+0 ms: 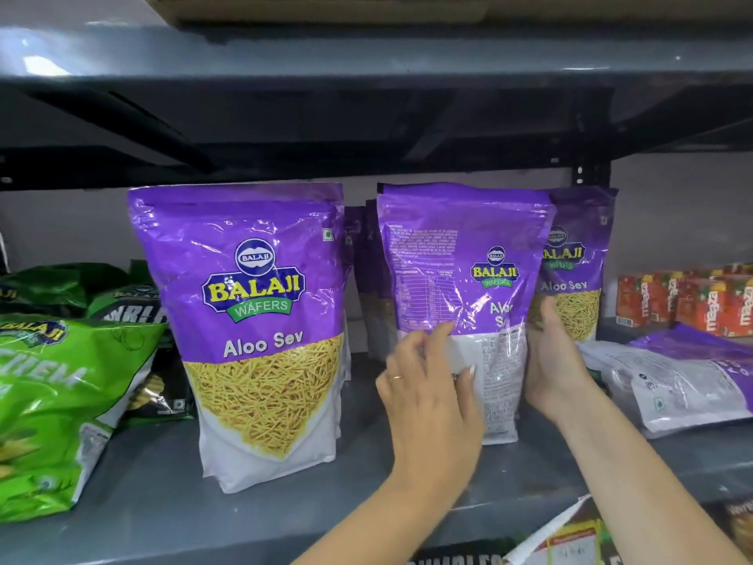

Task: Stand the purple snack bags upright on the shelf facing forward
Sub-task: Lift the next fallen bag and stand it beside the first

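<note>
Two hands work one purple bag [464, 254] standing mid-shelf [171, 483], its back panel turned toward us. Our left hand [428, 397] lies spread against its lower front; our right hand [550, 360] presses its right edge, fingers out of sight behind. A front-facing bag [260, 320] stands left, another [574, 271] behind right, one flat [684, 381] further right.

Person, two bare forearms without sleeves: left hand [428, 385] bearing one thin gold-toned ring [395, 377] (on a middle finger), long pale nails; right hand [550, 360] unadorned.
</note>
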`<state>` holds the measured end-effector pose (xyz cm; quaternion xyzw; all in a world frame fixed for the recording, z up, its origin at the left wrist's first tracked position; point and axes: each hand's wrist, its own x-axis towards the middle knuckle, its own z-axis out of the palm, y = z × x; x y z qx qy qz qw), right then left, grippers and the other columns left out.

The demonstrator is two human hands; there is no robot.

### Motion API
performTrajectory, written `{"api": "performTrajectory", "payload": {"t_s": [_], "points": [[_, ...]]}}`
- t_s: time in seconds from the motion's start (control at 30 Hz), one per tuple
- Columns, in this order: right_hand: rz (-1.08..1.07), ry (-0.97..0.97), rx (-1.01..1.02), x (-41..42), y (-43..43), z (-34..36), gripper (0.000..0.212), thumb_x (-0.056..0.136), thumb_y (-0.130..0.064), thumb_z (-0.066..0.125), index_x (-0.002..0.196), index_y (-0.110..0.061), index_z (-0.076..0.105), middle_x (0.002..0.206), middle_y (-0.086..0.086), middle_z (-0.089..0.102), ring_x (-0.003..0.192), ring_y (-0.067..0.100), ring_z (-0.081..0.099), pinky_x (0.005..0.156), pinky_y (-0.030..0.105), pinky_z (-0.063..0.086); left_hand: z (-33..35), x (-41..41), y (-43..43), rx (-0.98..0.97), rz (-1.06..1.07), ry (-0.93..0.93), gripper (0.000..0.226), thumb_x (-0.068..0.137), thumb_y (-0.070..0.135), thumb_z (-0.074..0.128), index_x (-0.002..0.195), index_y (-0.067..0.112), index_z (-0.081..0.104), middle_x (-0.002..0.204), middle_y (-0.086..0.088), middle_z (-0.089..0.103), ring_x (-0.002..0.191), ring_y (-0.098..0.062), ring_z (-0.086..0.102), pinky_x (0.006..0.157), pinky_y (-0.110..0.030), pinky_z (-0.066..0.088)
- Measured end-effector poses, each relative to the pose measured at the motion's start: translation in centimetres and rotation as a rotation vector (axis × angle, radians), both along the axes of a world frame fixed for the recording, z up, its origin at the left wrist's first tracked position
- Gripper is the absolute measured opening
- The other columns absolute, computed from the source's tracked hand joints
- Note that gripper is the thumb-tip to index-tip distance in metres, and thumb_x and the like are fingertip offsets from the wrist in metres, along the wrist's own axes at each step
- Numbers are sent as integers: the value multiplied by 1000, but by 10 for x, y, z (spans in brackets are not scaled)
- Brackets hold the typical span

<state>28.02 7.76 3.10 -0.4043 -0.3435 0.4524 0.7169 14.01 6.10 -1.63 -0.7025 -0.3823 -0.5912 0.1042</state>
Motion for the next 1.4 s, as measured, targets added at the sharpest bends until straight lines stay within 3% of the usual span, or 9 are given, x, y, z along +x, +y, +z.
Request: {"api": "performTrajectory", "payload": {"t_s": [0.13,0.23,0.33,0.5,0.63,0.83,1.1,1.23,1.4], "points": [[-177,24,135,-6,-8,-13,56,95,-57,28,93,-21,70,93,2,77,90,21,68,82,35,49,5,-11,10,-191,-182,5,50,88,24,48,137,30,39,129,2,42,117,-22,49,98,-40,44],[-398,-74,149,-15,-23,-21,57,99,-49,22,78,-22,67,52,-10,67,55,11,54,61,32,36,24,-20,15,-560,-558,-43,84,78,78,32,150,43,4,151,18,36,136,-14,45,107,-29,36],[-359,-123,230,-31,-32,-33,57,100,-44,21,91,-17,70,52,-4,67,54,15,51,57,33,32,40,-23,21,-781,-671,-22,116,56,89,34,149,40,-16,155,20,21,141,-11,35,105,-23,28],[-588,-44,343,-22,-38,-19,32,88,-27,39,80,-20,69,57,-1,66,55,12,52,50,21,37,40,-21,29,-611,-445,-191,87,62,58,78,131,27,35,130,8,50,115,-13,54,95,-27,43],[-640,-78,331,9,-15,-3,19,81,-19,47,87,-26,64,92,5,67,84,15,59,78,32,46,40,-31,41,-662,-569,-248,54,81,26,74,127,20,45,108,14,65,94,5,62,83,-9,48],[-87,-265,28,0,11,-7,28,90,-43,53,106,-23,63,105,-3,72,93,12,66,72,31,44,32,-43,51,-740,-570,-395,47,79,40,73,120,24,57,118,6,69,113,-10,62,100,-30,46],[-181,-244,146,-30,7,-16,36,95,-40,48,84,-13,69,88,1,75,80,14,70,76,32,55,32,-45,47,-675,-546,-442,73,54,45,86,116,22,55,118,5,69,111,-10,64,103,-39,49],[-179,-322,61,-34,4,-11,38,95,-44,46,84,-15,67,95,4,75,84,14,68,82,33,54,29,-40,43,-614,-533,-414,62,74,33,79,124,27,44,127,10,60,117,-8,57,103,-29,43],[-446,-958,60,4,-29,9,35,93,-40,49,109,-15,67,106,6,72,100,24,63,84,32,46,9,-33,18,-403,-271,-307,69,89,44,56,144,13,30,150,-6,37,138,-19,35,108,-21,24]]}}
